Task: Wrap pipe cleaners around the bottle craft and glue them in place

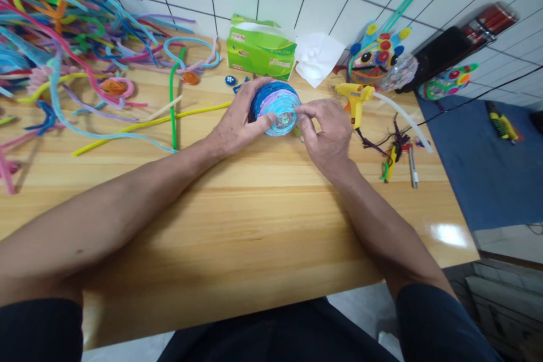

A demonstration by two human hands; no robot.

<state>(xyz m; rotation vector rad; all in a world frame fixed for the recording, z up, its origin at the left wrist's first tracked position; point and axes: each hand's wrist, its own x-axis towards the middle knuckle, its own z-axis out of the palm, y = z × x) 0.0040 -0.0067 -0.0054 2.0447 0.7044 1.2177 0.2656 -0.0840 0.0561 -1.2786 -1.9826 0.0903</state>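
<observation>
A round object [278, 100] wrapped in bands of dark blue, lilac and light blue pipe cleaner sits near the middle of the wooden table, its end with a clear, shiny centre facing me. My left hand [246, 119] grips it from the left, thumb on the light blue band. At its right edge my right hand [326, 133] has thumb and index finger bent together against the light blue band; whatever lies between the fingertips is too small to make out. A green tissue pack [261, 48] stands just behind the object.
Colourful pipe cleaners [85, 51] are heaped at the left. On the right are a yellow glue gun [354, 103] with a white glue stick, a cutter [413, 168], decorated figures [375, 59] and a dark flask [449, 48]. The table [237, 237] meets a tiled wall.
</observation>
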